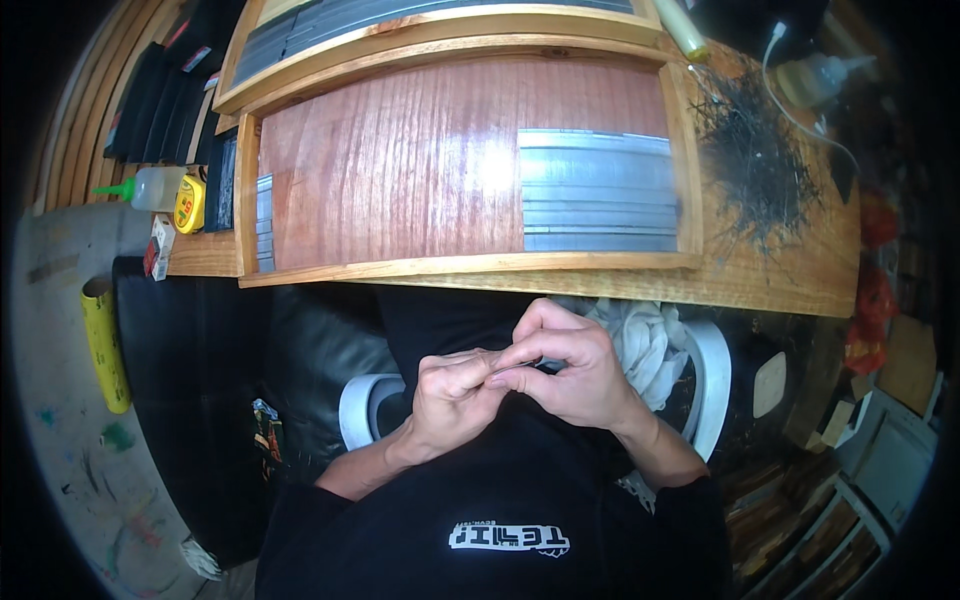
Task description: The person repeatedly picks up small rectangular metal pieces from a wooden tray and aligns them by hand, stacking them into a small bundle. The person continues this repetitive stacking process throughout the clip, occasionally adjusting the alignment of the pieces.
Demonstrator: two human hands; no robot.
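Observation:
My left hand (457, 400) and my right hand (570, 365) meet in front of my chest, below the near edge of the table. Between the thumb and forefinger of the right, a thin dark strip (516, 367) shows as a narrow sliver; its kind is hard to make out. The left fingers are curled closed against the right fingertips, and whatever they hold is hidden. Beyond the hands, a shallow wooden tray (470, 267) lies on the table. Flat grey metal strips (598, 192) lie in rows at its right end, and shorter strips (265, 222) line its left end.
Behind is another wooden tray (450, 27) with grey pieces. A heap of thin dark offcuts (762, 165) and a squeeze bottle (815, 80) lie right. At left are a yellow tape measure (190, 204), a green-tipped bottle (155, 188) and black boxes (160, 105). White chair arms (708, 385) flank me.

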